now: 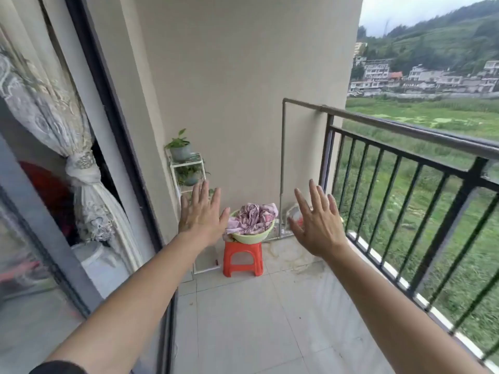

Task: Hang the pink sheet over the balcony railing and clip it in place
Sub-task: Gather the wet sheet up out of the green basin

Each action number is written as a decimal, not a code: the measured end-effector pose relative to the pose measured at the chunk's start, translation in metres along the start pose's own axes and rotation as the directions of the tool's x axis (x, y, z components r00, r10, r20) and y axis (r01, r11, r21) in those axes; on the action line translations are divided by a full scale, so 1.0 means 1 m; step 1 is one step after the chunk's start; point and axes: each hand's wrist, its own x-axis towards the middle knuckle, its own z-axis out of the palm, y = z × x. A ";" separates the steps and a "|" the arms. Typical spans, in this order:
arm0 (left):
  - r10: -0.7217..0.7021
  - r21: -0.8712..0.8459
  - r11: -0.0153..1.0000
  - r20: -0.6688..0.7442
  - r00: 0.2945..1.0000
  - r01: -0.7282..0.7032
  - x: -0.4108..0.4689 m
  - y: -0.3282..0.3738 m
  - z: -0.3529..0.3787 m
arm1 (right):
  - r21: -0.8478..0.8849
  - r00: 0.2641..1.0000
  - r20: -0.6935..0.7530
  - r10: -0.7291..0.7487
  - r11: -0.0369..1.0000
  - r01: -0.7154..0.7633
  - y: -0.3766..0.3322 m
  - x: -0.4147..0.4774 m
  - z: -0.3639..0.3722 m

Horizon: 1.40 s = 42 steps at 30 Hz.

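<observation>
The pink sheet (pixel 253 217) lies crumpled in a pale green basin (pixel 251 236) on a small orange stool (pixel 243 259) at the far end of the balcony. The dark metal railing (pixel 421 132) runs along the right side. My left hand (pixel 201 214) and my right hand (pixel 316 220) are stretched out in front of me, palms forward and fingers spread, one on each side of the basin and well short of it. Both hands hold nothing. No clips are visible.
A white plant shelf (pixel 186 168) with potted plants stands in the far left corner. A grey pipe (pixel 282 168) runs down the back wall by the railing's end. A sliding glass door with a tied curtain (pixel 83 168) lines the left side. The floor is tiled.
</observation>
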 end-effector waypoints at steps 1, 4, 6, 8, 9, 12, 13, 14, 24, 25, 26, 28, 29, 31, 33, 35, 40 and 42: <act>-0.001 0.017 1.000 0.024 1.000 0.000 0.019 0.006 0.010 | 0.007 1.000 0.027 0.009 1.000 -0.009 0.008 0.016 0.012; -0.026 -0.001 1.000 0.061 0.998 0.026 0.082 0.021 0.036 | 0.006 0.996 0.072 0.051 0.999 -0.051 0.038 0.069 0.052; -0.023 -0.015 1.000 0.088 0.996 0.024 0.116 0.031 0.053 | 0.016 0.994 0.102 0.037 0.999 -0.039 0.054 0.102 0.076; -0.025 -0.021 0.999 0.096 0.995 0.028 0.152 0.037 0.069 | 0.032 0.994 0.101 0.041 0.998 -0.045 0.070 0.142 0.099; -0.026 -0.022 0.999 0.108 0.994 0.028 0.168 0.039 0.078 | 0.040 0.992 0.117 0.044 0.998 -0.049 0.074 0.160 0.110; -0.018 -0.023 1.000 0.150 0.989 0.021 0.205 0.042 0.103 | 0.084 0.982 0.188 0.020 0.996 -0.036 0.073 0.206 0.140; -0.008 -0.024 1.000 0.140 0.990 0.012 0.214 0.041 0.112 | 0.097 0.983 0.184 -0.006 0.995 -0.012 0.070 0.218 0.151; 0.001 -0.025 1.000 0.138 0.990 0.002 0.229 0.039 0.125 | 0.099 0.981 0.189 -0.041 0.995 0.023 0.069 0.236 0.165; -0.021 -0.018 0.999 0.332 0.943 0.028 0.388 -0.005 0.279 | 0.057 0.924 0.344 -0.168 0.986 0.159 0.068 0.386 0.327; -0.022 -0.017 0.999 0.351 0.936 0.030 0.410 -0.013 0.294 | 0.044 0.917 0.362 -0.171 0.985 0.166 0.070 0.405 0.345; -0.029 -0.019 0.999 0.371 0.928 0.038 0.433 -0.020 0.309 | 0.032 0.907 0.387 -0.163 0.986 0.164 0.072 0.423 0.362; -0.050 -0.036 0.997 0.407 0.912 0.071 0.477 -0.034 0.335 | 0.031 0.888 0.438 -0.139 0.990 0.140 0.075 0.458 0.393; -0.060 -0.042 0.996 0.414 0.908 0.084 0.498 -0.040 0.348 | 0.029 0.884 0.450 -0.129 0.991 0.130 0.077 0.475 0.407; -0.062 -0.034 0.996 0.433 0.899 0.085 0.540 -0.049 0.370 | 0.018 0.881 0.459 -0.115 0.993 0.121 0.083 0.509 0.432; -0.055 -0.040 0.996 0.467 0.883 0.083 0.578 -0.051 0.390 | 0.022 0.875 0.475 -0.096 0.995 0.097 0.092 0.540 0.454; -0.046 -0.046 0.996 0.503 0.863 0.080 0.610 -0.048 0.410 | 0.031 0.865 0.496 -0.076 0.997 0.070 0.104 0.564 0.479; -0.034 -0.055 0.995 0.582 0.813 0.081 0.679 -0.029 0.485 | 0.032 0.812 0.583 -0.030 0.999 0.013 0.139 0.616 0.565; -0.047 -0.063 0.992 0.633 0.773 0.112 0.696 -0.018 0.516 | 0.049 0.761 0.647 -0.033 0.999 0.002 0.152 0.631 0.605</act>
